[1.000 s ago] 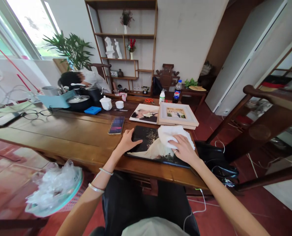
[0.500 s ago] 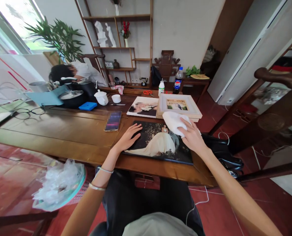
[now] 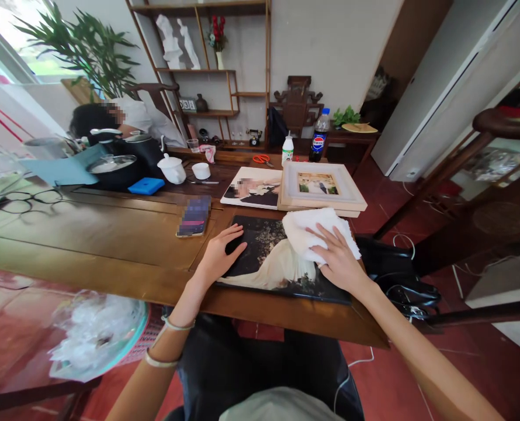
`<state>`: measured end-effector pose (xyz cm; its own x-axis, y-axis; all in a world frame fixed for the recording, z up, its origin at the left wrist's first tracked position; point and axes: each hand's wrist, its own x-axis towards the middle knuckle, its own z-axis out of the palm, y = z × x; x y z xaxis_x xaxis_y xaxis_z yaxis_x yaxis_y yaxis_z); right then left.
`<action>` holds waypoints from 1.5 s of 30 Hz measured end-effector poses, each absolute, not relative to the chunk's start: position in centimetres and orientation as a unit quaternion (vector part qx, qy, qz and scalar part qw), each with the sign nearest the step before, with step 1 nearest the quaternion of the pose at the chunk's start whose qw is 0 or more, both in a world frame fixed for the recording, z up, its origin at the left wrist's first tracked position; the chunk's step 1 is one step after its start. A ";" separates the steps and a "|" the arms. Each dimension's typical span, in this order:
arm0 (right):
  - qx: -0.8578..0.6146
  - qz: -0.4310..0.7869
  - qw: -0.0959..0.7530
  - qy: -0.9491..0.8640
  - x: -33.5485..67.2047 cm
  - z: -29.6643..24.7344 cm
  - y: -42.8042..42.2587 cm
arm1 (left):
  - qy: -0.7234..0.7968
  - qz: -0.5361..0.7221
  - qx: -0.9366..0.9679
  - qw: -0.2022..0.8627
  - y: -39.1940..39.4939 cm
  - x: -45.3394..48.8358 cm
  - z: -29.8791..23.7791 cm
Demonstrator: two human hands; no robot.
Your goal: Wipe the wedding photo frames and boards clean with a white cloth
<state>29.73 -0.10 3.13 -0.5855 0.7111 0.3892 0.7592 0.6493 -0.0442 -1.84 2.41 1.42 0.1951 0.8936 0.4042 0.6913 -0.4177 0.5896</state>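
A dark photo panel showing a long pale gown lies flat at the table's front edge. My left hand rests on its left edge, fingers stretched out and holding nothing. Under my right hand is a folded white cloth, pressed onto the panel's right part and covering the upper figures there. The fingers of that hand are spread over the cloth. Just behind the panel are a framed photo on a pale box-like base and a white-edged photo print.
A phone lies left of the panel. Farther back are orange-handled scissors, a white bottle, a cola bottle, a white teapot and a cup. A person leans at the far left. A bag-lined basket stands below.
My right hand has brought the cloth down and spread it over the panel's right part, hiding the figures. My left hand stays on the left edge. The view has shifted slightly.
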 end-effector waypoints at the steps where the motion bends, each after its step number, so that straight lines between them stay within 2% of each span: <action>1: -0.415 -0.064 0.193 -0.887 29.7 3.1 -0.1 | 0.516 0.360 0.765 0.142 2.3 -1.9 1.4; 9: -0.421 -0.067 0.206 -0.881 29.6 3.0 0.0 | 0.469 0.332 0.799 0.178 1.6 -2.5 0.9; 15: -0.436 -0.080 0.198 -0.874 29.4 3.1 -0.2 | 0.462 0.369 0.786 0.178 1.8 -2.5 0.5; 25: -0.402 -0.068 0.168 -0.898 26.8 4.0 -10.4 | 0.453 0.388 0.781 0.186 1.9 -2.5 0.5; 29: -0.390 -0.040 0.180 -0.902 27.9 4.4 -7.4 | 0.450 0.386 0.786 0.177 1.9 -2.5 0.6; 36: -0.441 -0.087 0.180 -0.875 29.1 4.0 1.8 | 0.464 0.367 0.790 0.158 2.0 -2.3 0.8; 41: -0.449 -0.108 0.170 -0.871 28.8 3.3 0.5 | 0.489 0.376 0.775 0.140 2.0 -2.2 0.4; 45: -0.434 -0.075 0.173 -0.881 28.5 3.8 -3.6 | 0.490 0.399 0.761 0.145 1.8 -2.3 0.4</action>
